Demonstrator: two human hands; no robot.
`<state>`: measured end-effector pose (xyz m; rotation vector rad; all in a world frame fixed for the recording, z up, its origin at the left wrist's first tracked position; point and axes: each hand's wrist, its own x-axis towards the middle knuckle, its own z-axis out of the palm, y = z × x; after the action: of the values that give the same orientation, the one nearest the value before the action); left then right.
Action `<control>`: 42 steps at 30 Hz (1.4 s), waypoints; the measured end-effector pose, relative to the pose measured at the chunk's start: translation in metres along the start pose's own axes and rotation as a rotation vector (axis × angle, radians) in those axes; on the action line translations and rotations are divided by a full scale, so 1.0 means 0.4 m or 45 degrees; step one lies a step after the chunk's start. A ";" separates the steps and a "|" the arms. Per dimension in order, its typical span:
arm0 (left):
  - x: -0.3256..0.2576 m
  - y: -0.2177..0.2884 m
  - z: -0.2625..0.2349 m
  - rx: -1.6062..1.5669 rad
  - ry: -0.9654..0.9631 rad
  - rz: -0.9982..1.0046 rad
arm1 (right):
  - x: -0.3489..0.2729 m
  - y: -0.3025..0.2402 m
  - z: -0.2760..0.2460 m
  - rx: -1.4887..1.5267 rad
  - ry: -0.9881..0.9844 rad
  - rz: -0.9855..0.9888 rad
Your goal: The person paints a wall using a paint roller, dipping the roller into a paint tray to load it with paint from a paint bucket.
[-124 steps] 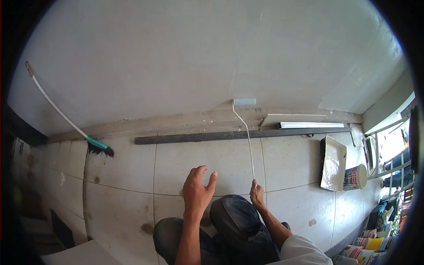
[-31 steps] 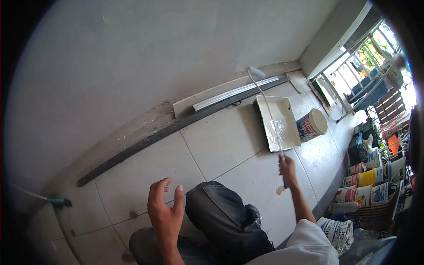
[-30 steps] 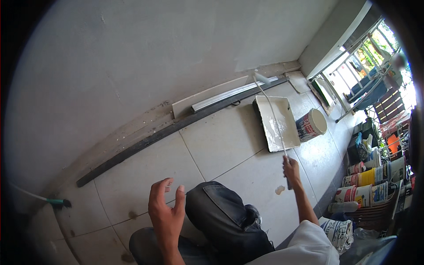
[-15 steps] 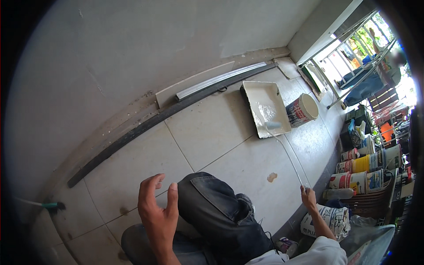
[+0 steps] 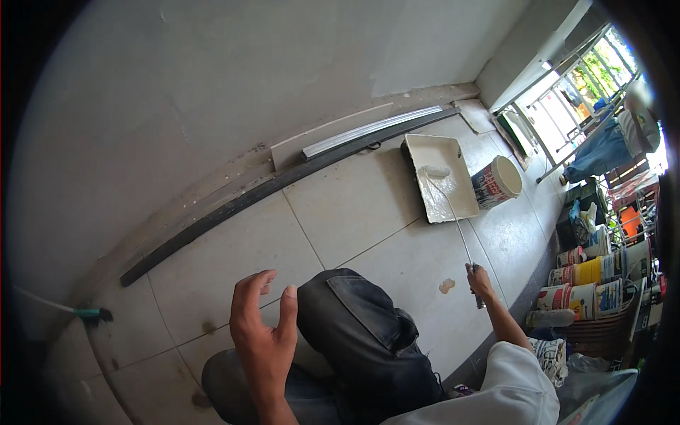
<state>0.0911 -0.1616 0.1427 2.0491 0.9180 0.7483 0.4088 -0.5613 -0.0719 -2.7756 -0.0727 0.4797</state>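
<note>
My right hand [image 5: 480, 278] grips the lower end of a long-handled paint roller [image 5: 453, 216]. The roller's white head [image 5: 434, 172] rests in a white paint tray [image 5: 448, 157] on the tiled floor. My left hand [image 5: 262, 334] hovers open, fingers spread, holding nothing, just left of my raised knee in dark jeans [image 5: 361, 333]. A paint bucket [image 5: 498, 181] stands right beside the tray's right edge.
A grey-white wall [image 5: 234, 78] fills the top. A long dark strip [image 5: 283, 185] and a pale strip [image 5: 375, 131] lie along its base. A broom [image 5: 78, 310] lies at the far left. Several paint cans [image 5: 595, 280] crowd the right side.
The view has swung from the wall to the tray. My right hand brought the roller down from the wall's base into the tray. My left hand stayed open by the knee.
</note>
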 end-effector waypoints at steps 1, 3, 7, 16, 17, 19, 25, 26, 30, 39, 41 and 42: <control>0.001 -0.001 0.003 0.012 0.006 -0.007 | 0.006 -0.009 0.020 0.129 -0.071 0.062; -0.001 -0.006 0.001 0.009 0.009 -0.017 | 0.002 -0.014 0.047 0.172 -0.158 0.105; 0.001 -0.008 0.009 0.015 -0.024 -0.050 | 0.026 0.050 0.099 0.107 -0.119 0.066; 0.026 -0.019 0.017 -0.077 -0.083 -0.055 | -0.352 -0.213 0.028 0.237 -0.357 -0.521; 0.045 -0.035 0.029 -0.091 -0.083 -0.029 | -0.408 -0.231 0.008 0.317 -0.514 -0.424; 0.087 -0.091 0.052 -0.079 -0.137 -0.117 | -0.540 -0.294 -0.046 0.425 -0.645 -0.192; 0.187 -0.344 0.066 -0.099 -0.152 -0.087 | -0.788 -0.316 -0.223 0.231 -0.745 -0.287; 0.180 -0.372 0.053 -0.090 -0.143 -0.106 | -0.832 -0.353 -0.280 0.263 -0.680 -0.268; 0.159 -0.396 0.062 -0.174 -0.132 -0.251 | -0.932 -0.442 -0.341 0.147 -0.774 -0.209; 0.097 -0.555 0.128 -0.203 -0.231 0.004 | -0.916 -0.486 -0.206 -0.156 -0.641 -0.277; 0.097 -0.552 0.119 -0.289 -0.184 -0.097 | -0.906 -0.486 -0.184 -0.094 -0.780 -0.052; 0.106 -0.543 0.109 -0.304 -0.145 -0.178 | -0.899 -0.490 -0.173 -0.009 -0.764 -0.006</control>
<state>0.0707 -0.0459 -0.0497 1.7806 0.8545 0.6268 0.0941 -0.4340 0.1673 -2.5359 -0.2160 1.2901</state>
